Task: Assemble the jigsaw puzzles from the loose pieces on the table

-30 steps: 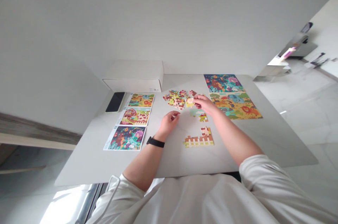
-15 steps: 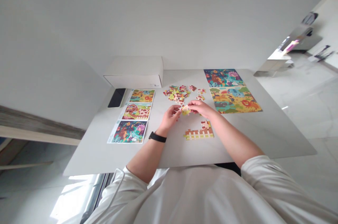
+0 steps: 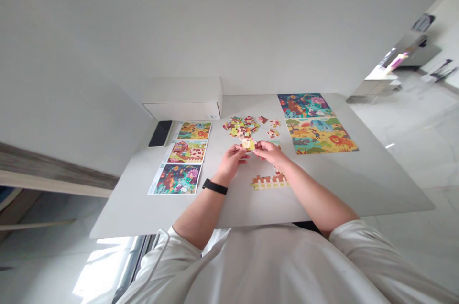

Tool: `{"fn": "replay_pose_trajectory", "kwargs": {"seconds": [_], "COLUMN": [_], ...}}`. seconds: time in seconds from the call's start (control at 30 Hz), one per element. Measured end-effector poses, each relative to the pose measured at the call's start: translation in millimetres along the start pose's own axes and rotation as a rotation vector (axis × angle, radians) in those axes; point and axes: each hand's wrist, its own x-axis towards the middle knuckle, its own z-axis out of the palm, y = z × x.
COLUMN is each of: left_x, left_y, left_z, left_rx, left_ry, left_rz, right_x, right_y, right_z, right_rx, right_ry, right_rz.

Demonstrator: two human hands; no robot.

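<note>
Between my two hands, raised over the table, is a yellow and cream jigsaw puzzle piece [image 3: 248, 144]. My left hand [image 3: 231, 161], a black band on its wrist, pinches the piece's left side. Fingers of my right hand [image 3: 268, 152] close on its right side. Just beyond lies a heap of loose puzzle pieces [image 3: 241, 127], with a few separate pieces [image 3: 273, 133] to its right. Closer to me is a joined strip of puzzle pieces [image 3: 268, 182] showing a white fence; my right forearm covers its right end.
On the left lies a reference sheet with three pictures [image 3: 186, 151], and beside it a phone [image 3: 160, 133]. A white box [image 3: 182, 98] stands against the wall. Two assembled puzzles [image 3: 319, 135] lie at the right of the white table [image 3: 373, 175].
The held piece has turned and shifted slightly left and up, its printed face now showing more. My right hand has moved lower on its side and covers more of the fence strip.
</note>
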Motion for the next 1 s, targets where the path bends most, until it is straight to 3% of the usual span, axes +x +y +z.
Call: {"fn": "replay_pose_trajectory", "kwargs": {"seconds": [0.27, 0.4, 0.57, 1.0], "left_x": [-5, -5, -3, -1], "left_y": [-3, 1, 3, -4], "left_z": [5.8, 4.9, 1.3, -0.3], "left_rx": [0.043, 0.054, 0.06, 0.08], "left_ry": [-0.136, -0.107, -0.054, -0.112], "left_rz": [-0.026, -0.011, 0.013, 0.017], "right_x": [0, 0, -1, -2], "right_y": [0, -5, -9, -1], "right_z": [-7, -13, -18, -9], "right_rx": [0.142, 0.14, 0.069, 0.126], "right_ry": [0.106, 0.146, 0.136, 0.07], "right_rz": [0.026, 0.045, 0.031, 0.032]}}
